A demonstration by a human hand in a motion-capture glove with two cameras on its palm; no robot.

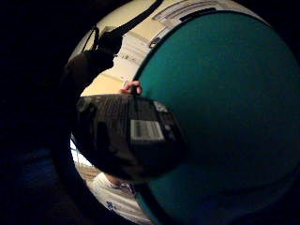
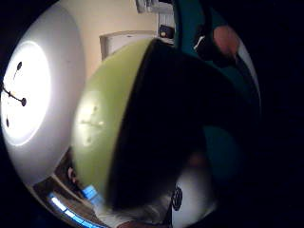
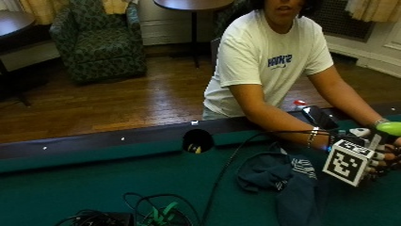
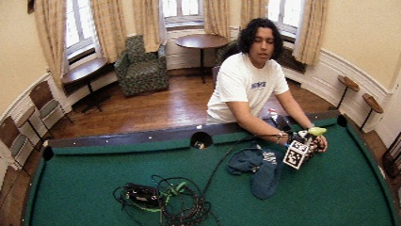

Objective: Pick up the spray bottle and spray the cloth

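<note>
Presently the black-gloved right hand (image 3: 379, 162) is up over the green felt-topped desk (image 3: 94, 183), near its right end, fingers curled round a dark spray bottle with a lime-green head (image 3: 393, 128). Only the green head shows clear above the hand in the outside view; the body is hidden behind the glove and what it carries.

- Little-finger palm view: dark bottle body with a white barcode label (image 1: 146, 130) lies right against the palm, green felt behind it.
- Thumb-side palm view: the lime-green head (image 2: 102, 133) fills much of the picture, so the palm sits high on the bottle, near the neck.
- Cloth: a crumpled dark blue cloth with a striped patch (image 3: 282, 176) lies on the felt just beside the hand, on the side nearer the desk's middle. Not touching the bottle, as far as can be told.
- The person's bare left hand seems to be at the bottle as well, mostly hidden.

Handling, as a judgement: rigid plastic, probably light to moderate depending on fill, which cannot be seen. Smooth labelled body may slip; the neck under the head is the sensible hold, one finger free for the trigger. Nozzle direction cannot be read; it needs to face the cloth before squeezing.
</note>
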